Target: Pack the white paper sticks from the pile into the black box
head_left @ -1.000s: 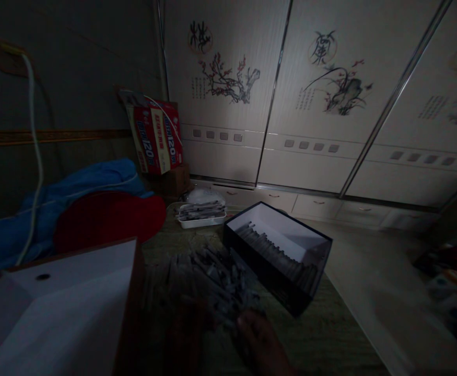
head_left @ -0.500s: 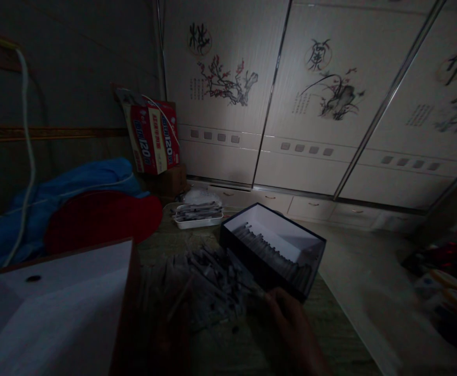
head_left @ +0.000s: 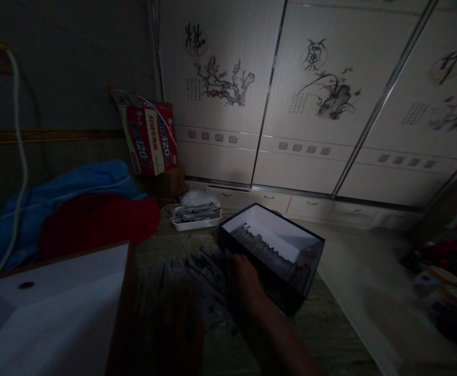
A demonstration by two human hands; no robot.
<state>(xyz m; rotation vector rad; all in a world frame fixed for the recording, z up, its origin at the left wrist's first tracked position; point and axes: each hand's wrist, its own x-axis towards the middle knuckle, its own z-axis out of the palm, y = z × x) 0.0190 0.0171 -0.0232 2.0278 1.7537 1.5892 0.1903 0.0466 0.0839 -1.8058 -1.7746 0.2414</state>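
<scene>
Too dark for detail. Right hand [head_left: 244, 279] resting on grey sachet pile [head_left: 204, 269], just left of the dark box [head_left: 271, 250]; grip unreadable. Left hand lost in shadow.

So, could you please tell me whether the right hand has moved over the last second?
Yes. The right hand has gone up and away from the person, from the picture's lower edge to the near wall of the dark open cardboard box.
</scene>
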